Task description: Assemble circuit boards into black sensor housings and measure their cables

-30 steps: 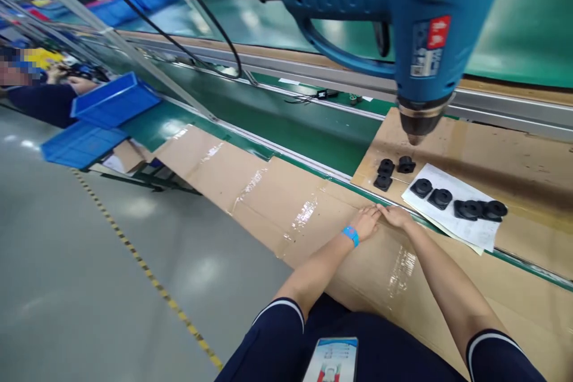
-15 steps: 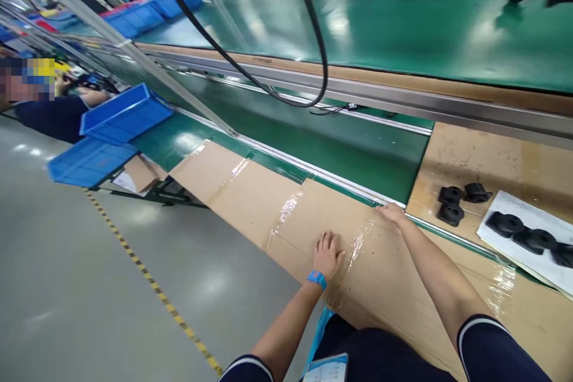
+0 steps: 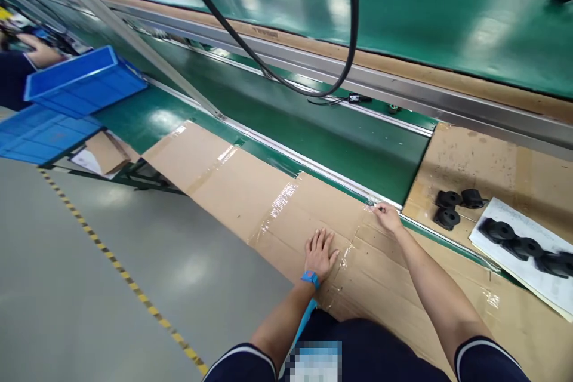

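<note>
My left hand [image 3: 320, 252] lies flat, fingers spread, on the brown cardboard sheet [image 3: 233, 188] that covers the bench edge, just beside a strip of clear tape [image 3: 350, 249]. A blue band is on that wrist. My right hand [image 3: 387, 216] rests farther up at the cardboard's far edge, fingertips pinched at the end of the same tape strip by the metal rail. Whether the fingers grip the tape cannot be told for sure.
Several black rubber parts [image 3: 448, 207] sit on cardboard and a white paper sheet [image 3: 528, 253] at the right. A green conveyor belt [image 3: 313, 131] runs behind, with a black cable [image 3: 308, 86] hanging over it. Blue bins [image 3: 76, 80] stand at the left, near another person's arm [image 3: 36, 54].
The blue heat gun has left the view as my head moved. My left hand slid down and left from beside the right hand onto the cardboard; the right hand stays at the tape's far end.
</note>
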Motion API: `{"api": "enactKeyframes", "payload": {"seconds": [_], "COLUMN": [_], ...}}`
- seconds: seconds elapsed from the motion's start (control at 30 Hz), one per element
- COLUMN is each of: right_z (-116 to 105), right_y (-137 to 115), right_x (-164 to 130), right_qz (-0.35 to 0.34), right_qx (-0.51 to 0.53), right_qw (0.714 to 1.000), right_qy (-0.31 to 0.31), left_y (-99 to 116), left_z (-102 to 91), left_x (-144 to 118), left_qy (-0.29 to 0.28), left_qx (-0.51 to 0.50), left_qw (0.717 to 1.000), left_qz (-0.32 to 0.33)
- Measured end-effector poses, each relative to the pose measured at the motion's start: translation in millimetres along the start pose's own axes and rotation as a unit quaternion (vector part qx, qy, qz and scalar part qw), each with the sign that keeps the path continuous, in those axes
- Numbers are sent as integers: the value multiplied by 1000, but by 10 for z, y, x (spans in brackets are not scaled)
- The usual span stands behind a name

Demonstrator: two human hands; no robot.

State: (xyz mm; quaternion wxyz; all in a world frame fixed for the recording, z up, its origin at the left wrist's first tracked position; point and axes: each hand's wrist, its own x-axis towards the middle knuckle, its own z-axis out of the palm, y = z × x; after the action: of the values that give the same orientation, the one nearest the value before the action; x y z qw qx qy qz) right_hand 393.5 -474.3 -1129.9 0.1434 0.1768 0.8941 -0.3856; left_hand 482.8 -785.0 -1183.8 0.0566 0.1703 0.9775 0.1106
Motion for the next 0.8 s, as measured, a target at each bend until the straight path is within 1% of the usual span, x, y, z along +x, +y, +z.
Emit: {"api": "enactKeyframes", "payload": {"seconds": [0.1, 0.17, 0.4, 0.47, 0.53, 0.6, 0.7, 0.8], "right_z": [-75, -105, -197, -260, -315, -327, -210, 77], "right_y": [-30, -70, -159, -168, -204, -282, -494, -831], "right_x": [-82, -93, 23, 82, 164, 268, 447, 643], "right_qz": [-41, -47, 41, 46, 37, 28, 23, 21], "right_qx": [0, 0, -2, 5, 2, -23, -78, -103], "right_qw": [999, 999, 998, 998, 996, 992, 987, 984], "right_qy": [-12, -18, -40, -52, -82, -117, -141, -146], "left_y": [7, 16, 29, 31, 30, 15, -68, -284], "left_z": [10, 10, -7, -5, -8, -26, -98, -233], "left_x": [6, 9, 37, 44, 44, 34, 2, -17], "left_qy": [-3, -7, -26, -31, -36, -44, -60, -83], "left_qx": [2, 6, 8, 2, -6, -16, -37, -64], "left_qw": [1000, 1000, 1000, 999, 999, 999, 997, 989], "left_qz": [-3, -4, -8, -10, -10, -2, 35, 103]}}
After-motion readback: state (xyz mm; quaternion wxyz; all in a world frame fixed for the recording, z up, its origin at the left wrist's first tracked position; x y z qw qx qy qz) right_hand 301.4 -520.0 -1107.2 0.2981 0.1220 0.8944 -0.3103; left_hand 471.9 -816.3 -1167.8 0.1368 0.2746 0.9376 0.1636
